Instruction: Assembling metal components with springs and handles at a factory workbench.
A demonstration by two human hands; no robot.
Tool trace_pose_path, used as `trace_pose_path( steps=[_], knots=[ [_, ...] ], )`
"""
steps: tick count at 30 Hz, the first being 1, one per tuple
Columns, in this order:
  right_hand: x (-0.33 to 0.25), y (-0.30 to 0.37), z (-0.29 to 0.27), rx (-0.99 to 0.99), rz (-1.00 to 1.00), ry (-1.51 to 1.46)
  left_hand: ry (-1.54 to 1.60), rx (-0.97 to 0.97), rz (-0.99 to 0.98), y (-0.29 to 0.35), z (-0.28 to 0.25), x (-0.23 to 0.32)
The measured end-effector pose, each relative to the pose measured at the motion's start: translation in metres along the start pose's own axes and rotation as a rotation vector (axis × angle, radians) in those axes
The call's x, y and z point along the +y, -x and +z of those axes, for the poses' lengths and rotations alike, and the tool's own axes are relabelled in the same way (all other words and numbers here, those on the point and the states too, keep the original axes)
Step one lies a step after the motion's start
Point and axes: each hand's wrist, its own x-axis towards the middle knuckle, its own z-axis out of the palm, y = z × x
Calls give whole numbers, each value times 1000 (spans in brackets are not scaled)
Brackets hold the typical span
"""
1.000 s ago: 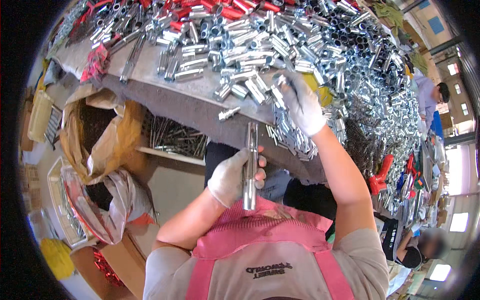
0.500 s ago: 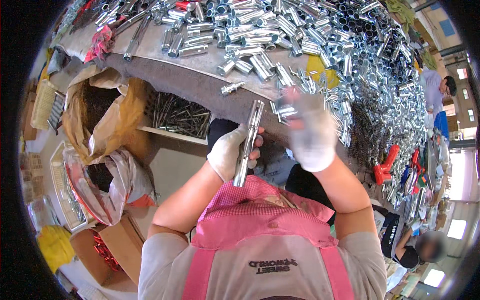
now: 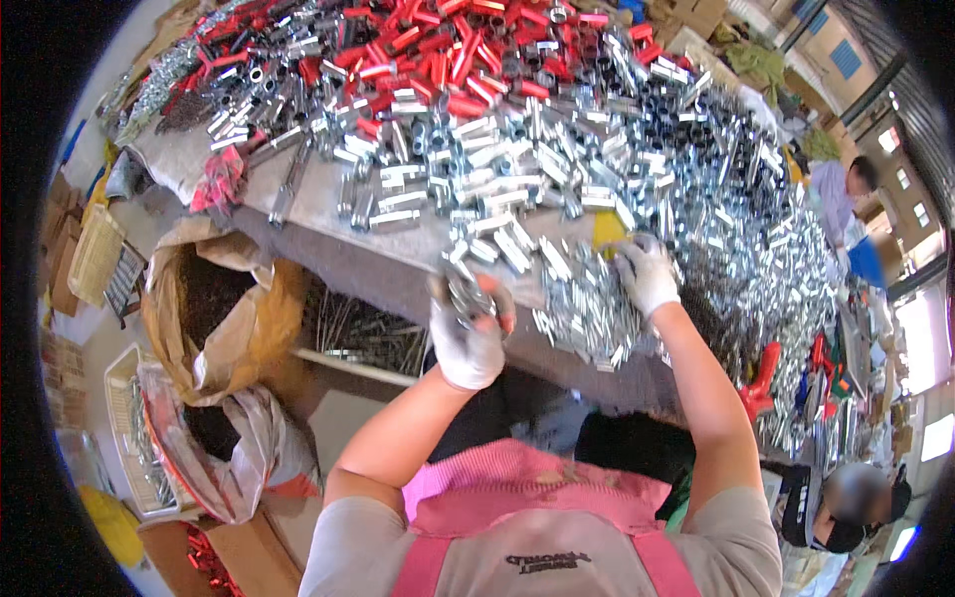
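Though inverted, dark shirt lettering [image 3: 543, 563]; metal piece [image 3: 466, 297] in left hand [image 3: 468, 343].

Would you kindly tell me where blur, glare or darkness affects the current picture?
In the head view, the left hand and its metal part look smeared; in the same view, tubes glint and the window washes out white; the head view's corners are black.

Pink rag [image 3: 219, 182], open brown sack [image 3: 237, 348]

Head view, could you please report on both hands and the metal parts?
Left hand closed around tubular metal part, blurred. Right hand at small metal pins, grip unclear. Loose metal tubes heaped just beyond.
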Motion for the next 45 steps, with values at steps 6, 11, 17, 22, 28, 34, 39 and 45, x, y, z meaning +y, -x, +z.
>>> trace_pose_path(
  steps=[6,11,17,22,28,34,39,45],
  knots=[
    [-66,-138,-35,384,-353,-223,-614,-108,33,-9,-15,-29],
    [-196,-267,-46,69,-547,-44,-533,-19,107,3,-28,-55],
    [-229,-332,-15,-153,-429,183,-516,-148,69,-11,-17,-39],
    [-179,-335,-21,-81,-416,279,-536,-58,27,-5,-23,-47],
    [-118,-265,-33,-48,-281,69,-519,18,68,-11,-22,-53],
    [-58,-160,-25,133,-170,76,-361,139,-168,-23,-8,-43],
    [-17,-61,-56,-30,140,-525,-267,79,-423,-33,17,-22],
    [-3,45,-99,-217,245,-916,-303,-126,-438,-11,38,-9]
  ],
)
